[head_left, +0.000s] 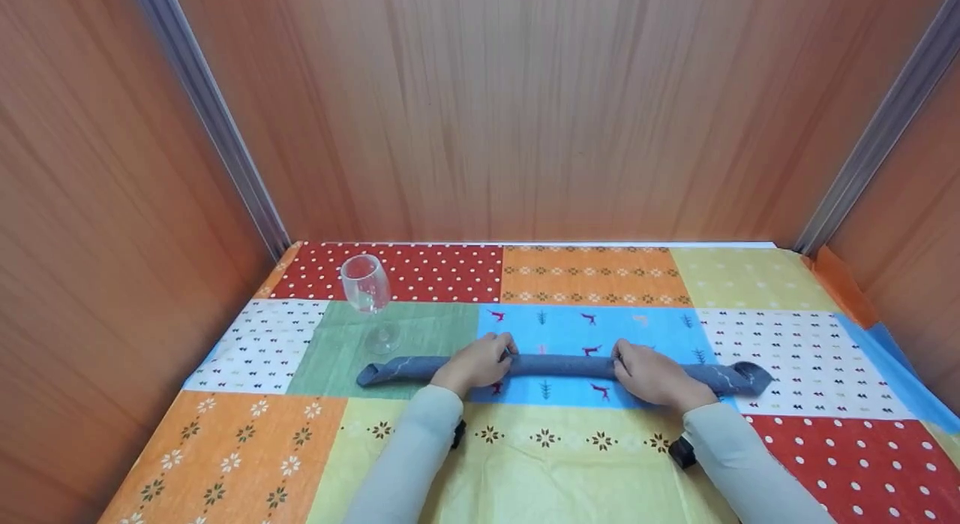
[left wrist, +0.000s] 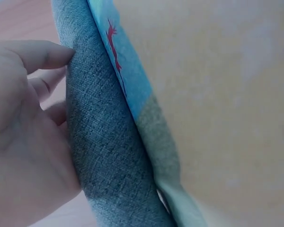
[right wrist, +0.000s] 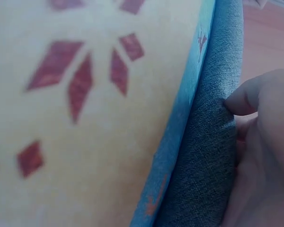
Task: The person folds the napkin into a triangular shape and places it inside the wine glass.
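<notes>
A grey-blue cloth (head_left: 564, 366), rolled into a long tube, lies crosswise on the table in the head view. Its two ends are looser, and the right one flares out to a point. My left hand (head_left: 480, 361) grips the roll left of its middle, while my right hand (head_left: 651, 372) grips it farther right. In the left wrist view, thumb and curled fingers of the left hand (left wrist: 26, 123) meet the side of the woven roll (left wrist: 102, 127). The right wrist view has the right hand (right wrist: 267, 137) pinching the roll (right wrist: 203, 142); its fingertips are partly hidden.
An upright clear wine glass (head_left: 367, 287) stands just beyond the roll's left end. A patchwork-patterned tablecloth (head_left: 570, 471) covers the table. Wood-look panels (head_left: 525, 118) with metal corner posts (head_left: 225, 134) rise at the back and sides.
</notes>
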### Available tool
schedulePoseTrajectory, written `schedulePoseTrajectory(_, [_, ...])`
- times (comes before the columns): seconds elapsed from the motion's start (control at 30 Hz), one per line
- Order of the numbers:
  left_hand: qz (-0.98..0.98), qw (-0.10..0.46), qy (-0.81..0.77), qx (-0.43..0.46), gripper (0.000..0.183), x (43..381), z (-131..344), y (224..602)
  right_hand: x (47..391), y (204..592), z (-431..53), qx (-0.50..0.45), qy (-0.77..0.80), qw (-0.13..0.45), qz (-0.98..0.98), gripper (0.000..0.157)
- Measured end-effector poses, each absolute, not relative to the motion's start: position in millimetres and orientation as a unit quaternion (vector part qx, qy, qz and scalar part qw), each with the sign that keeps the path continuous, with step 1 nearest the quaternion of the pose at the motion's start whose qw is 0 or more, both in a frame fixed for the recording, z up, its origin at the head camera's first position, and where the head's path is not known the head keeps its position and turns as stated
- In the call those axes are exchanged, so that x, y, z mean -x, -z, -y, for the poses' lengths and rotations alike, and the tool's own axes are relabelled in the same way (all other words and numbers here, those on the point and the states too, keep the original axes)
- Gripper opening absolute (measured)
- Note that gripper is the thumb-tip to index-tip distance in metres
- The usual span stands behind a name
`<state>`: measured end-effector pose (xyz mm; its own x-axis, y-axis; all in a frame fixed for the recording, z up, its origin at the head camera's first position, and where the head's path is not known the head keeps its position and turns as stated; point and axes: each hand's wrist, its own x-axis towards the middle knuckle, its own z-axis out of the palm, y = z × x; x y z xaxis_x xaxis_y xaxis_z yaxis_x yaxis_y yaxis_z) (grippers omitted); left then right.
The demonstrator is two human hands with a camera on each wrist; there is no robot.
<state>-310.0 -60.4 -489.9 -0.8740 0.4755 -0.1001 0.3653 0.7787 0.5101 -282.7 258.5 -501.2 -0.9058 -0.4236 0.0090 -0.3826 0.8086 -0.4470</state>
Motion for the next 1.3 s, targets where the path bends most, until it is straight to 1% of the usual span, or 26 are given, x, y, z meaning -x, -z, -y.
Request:
schedulePoseTrajectory(0.1, [-0.944,0.102,-0.221,-0.223,0.019,311,58,489,286,501,-258,0.204,0.24,0.055,-0.948,0.009])
schedulePoseTrajectory(0.2, [-0.948,0.095,-0.205,-0.222,0.019,313,56,488,289,501,-257,0.207,0.24,0.042,-0.948,0.008])
schedulePoseTrajectory(0.33, [-0.948,0.086,-0.208,-0.224,0.018,316,54,489,291,503,-255,0.2,0.202,0.019,-0.959,0.01])
schedulePoseTrajectory(0.5, [-0.949,0.068,-0.217,-0.22,0.019,315,51,490,292,503,-252,0.185,0.175,0.02,-0.967,0.009])
schedulePoseTrajectory(0.67, [-0.955,0.045,-0.184,-0.227,0.027,307,40,488,291,502,-250,0.189,0.179,0.022,-0.965,0.011])
schedulePoseTrajectory(0.8, [-0.951,0.029,-0.169,-0.256,0.033,300,24,482,290,503,-251,0.192,0.183,0.019,-0.964,0.012])
schedulePoseTrajectory(0.93, [-0.943,0.013,-0.181,-0.28,0.028,297,11,478,290,504,-253,0.187,0.185,0.012,-0.965,0.01])
schedulePoseTrajectory(1.1, [-0.941,-0.013,-0.19,-0.279,0.02,300,5,480,290,506,-255,0.183,0.188,0.015,-0.965,0.009])
schedulePoseTrajectory(1.2, [-0.939,-0.016,-0.202,-0.278,0.018,303,6,484,291,506,-256,0.189,0.193,0.016,-0.963,0.009])
schedulePoseTrajectory(1.3, [-0.937,-0.006,-0.217,-0.273,0.018,305,7,485,293,505,-259,0.196,0.21,0.02,-0.958,0.01])
